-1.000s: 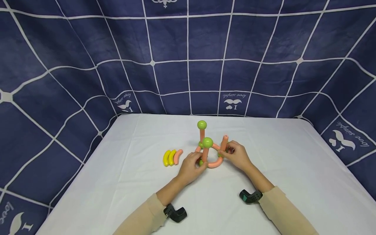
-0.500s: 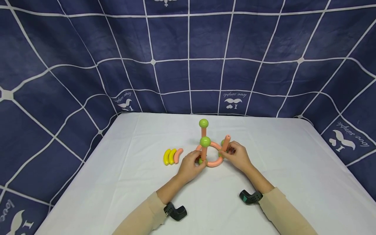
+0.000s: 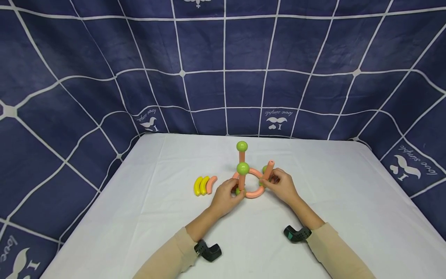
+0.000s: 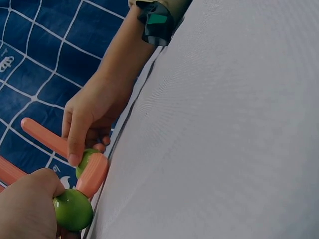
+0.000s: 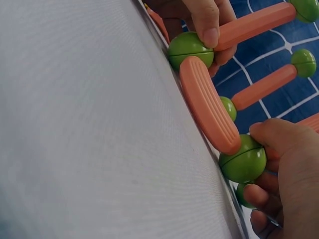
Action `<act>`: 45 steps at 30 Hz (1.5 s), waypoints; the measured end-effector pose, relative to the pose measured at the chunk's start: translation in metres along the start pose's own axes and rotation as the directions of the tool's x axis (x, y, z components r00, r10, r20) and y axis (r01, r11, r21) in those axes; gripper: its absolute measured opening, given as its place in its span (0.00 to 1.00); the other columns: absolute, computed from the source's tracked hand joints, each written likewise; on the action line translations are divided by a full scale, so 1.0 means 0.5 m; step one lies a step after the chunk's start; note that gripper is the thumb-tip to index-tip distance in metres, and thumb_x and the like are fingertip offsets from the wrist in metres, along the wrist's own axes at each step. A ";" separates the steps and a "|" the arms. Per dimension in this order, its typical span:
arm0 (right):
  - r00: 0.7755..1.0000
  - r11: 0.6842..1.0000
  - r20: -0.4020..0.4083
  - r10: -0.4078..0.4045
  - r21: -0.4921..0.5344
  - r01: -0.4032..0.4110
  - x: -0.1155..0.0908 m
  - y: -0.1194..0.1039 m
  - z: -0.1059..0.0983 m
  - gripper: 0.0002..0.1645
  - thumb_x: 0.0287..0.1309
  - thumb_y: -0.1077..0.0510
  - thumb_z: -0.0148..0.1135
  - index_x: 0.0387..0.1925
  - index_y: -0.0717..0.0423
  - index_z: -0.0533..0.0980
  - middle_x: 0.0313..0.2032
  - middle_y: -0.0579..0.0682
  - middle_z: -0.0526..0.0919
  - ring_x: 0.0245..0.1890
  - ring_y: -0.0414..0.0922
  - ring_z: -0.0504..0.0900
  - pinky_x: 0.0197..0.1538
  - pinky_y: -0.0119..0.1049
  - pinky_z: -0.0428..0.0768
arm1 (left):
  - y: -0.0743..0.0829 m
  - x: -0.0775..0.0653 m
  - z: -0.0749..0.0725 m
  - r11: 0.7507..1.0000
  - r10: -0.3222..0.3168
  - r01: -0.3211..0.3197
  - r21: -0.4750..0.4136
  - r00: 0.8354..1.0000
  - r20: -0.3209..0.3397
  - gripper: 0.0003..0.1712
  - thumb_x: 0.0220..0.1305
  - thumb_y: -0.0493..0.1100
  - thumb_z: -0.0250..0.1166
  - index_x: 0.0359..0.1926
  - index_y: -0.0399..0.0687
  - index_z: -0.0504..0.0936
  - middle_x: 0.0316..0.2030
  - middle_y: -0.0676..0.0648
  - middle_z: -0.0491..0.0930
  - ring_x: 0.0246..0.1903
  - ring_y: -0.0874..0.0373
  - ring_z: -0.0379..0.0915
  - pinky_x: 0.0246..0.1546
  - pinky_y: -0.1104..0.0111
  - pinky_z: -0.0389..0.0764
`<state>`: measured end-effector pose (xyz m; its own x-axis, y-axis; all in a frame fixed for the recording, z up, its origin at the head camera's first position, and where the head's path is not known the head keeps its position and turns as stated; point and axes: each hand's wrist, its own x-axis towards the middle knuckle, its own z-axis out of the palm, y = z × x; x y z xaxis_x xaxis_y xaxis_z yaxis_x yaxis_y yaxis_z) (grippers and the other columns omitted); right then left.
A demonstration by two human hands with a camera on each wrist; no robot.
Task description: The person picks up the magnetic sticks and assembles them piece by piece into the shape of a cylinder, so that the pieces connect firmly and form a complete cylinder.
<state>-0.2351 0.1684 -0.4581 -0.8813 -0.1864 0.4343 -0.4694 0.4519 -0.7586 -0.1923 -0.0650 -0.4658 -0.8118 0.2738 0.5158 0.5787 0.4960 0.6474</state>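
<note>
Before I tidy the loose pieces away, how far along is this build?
Looks done: the orange ring and two ball-topped posts. In hand: green base balls, pinched by left hand and right hand. Remaining, perhaps: topping the bare third post; three curved pieces lie loose.

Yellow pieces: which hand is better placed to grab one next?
Probably the left hand: it is nearer the yellow pieces, while the right hand is across the ring. Neither hand is free, though.

Right hand [image 5: 301,172] grips lower green ball [image 5: 243,162]; left hand [image 5: 203,17] pinches upper green ball [image 5: 185,49]; curved orange stick [image 5: 209,105] between, touching both.
</note>
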 end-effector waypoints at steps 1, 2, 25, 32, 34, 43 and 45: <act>1.000 1.000 -0.001 -0.001 -0.001 0.001 0.000 0.000 0.000 0.11 0.48 0.61 0.76 0.32 0.60 0.81 0.25 0.52 0.75 0.24 0.42 0.70 0.26 0.31 0.69 | 0.000 0.001 0.000 1.000 -0.001 0.001 -0.001 1.000 0.001 0.08 0.56 0.39 0.65 0.38 0.43 0.81 0.31 0.52 0.78 0.33 0.60 0.73 0.35 0.67 0.77; 1.000 1.000 -0.003 -0.004 -0.003 0.004 0.000 0.001 0.000 0.11 0.48 0.61 0.76 0.31 0.60 0.80 0.24 0.52 0.75 0.24 0.42 0.70 0.26 0.31 0.69 | 0.000 0.001 0.000 1.000 -0.003 0.003 -0.001 1.000 0.003 0.08 0.56 0.39 0.65 0.38 0.43 0.80 0.31 0.51 0.78 0.33 0.60 0.73 0.36 0.67 0.77; 0.997 0.997 0.028 0.074 0.036 -0.075 -0.005 0.014 0.005 0.13 0.48 0.60 0.76 0.32 0.61 0.79 0.26 0.52 0.76 0.25 0.42 0.70 0.27 0.27 0.69 | 0.018 -0.004 -0.034 0.999 -0.048 0.047 0.023 0.997 0.064 0.24 0.55 0.41 0.69 0.54 0.41 0.78 0.42 0.47 0.79 0.41 0.54 0.75 0.44 0.64 0.77; 0.999 0.999 0.017 0.043 0.028 -0.043 0.000 0.018 0.007 0.12 0.47 0.62 0.76 0.30 0.60 0.79 0.25 0.51 0.76 0.24 0.41 0.69 0.27 0.28 0.69 | 0.000 -0.001 -0.089 0.973 -0.095 0.094 0.211 0.995 -0.004 0.18 0.61 0.38 0.67 0.52 0.40 0.79 0.46 0.45 0.80 0.45 0.51 0.76 0.47 0.59 0.76; 0.999 0.999 0.018 0.042 0.030 -0.042 0.001 0.018 0.008 0.12 0.47 0.62 0.76 0.30 0.61 0.79 0.25 0.51 0.76 0.24 0.41 0.70 0.27 0.28 0.69 | -0.005 0.002 -0.107 0.940 -0.129 0.143 0.309 0.989 -0.066 0.15 0.61 0.37 0.67 0.49 0.41 0.81 0.43 0.44 0.80 0.41 0.51 0.77 0.42 0.60 0.78; 0.997 0.998 0.029 0.069 0.009 -0.069 -0.005 0.014 0.004 0.14 0.48 0.59 0.76 0.33 0.61 0.79 0.26 0.49 0.76 0.25 0.40 0.70 0.27 0.29 0.69 | -0.022 0.001 -0.135 0.802 -0.275 0.282 0.527 0.957 -0.094 0.11 0.59 0.43 0.70 0.32 0.38 0.83 0.24 0.47 0.75 0.28 0.49 0.75 0.26 0.60 0.79; 0.997 0.998 0.029 0.066 0.007 -0.066 -0.005 0.013 0.004 0.14 0.48 0.59 0.76 0.33 0.61 0.79 0.26 0.49 0.76 0.25 0.40 0.70 0.27 0.30 0.70 | -0.024 0.001 -0.133 0.788 -0.279 0.268 0.554 0.958 -0.067 0.11 0.60 0.44 0.69 0.30 0.40 0.83 0.23 0.48 0.73 0.27 0.50 0.74 0.25 0.60 0.79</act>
<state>-0.2360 0.1703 -0.4650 -0.9116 -0.1816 0.3688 -0.4103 0.4572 -0.7891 -0.1943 -0.1258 -0.4360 -0.9339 0.0686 0.3510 0.1945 0.9209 0.3377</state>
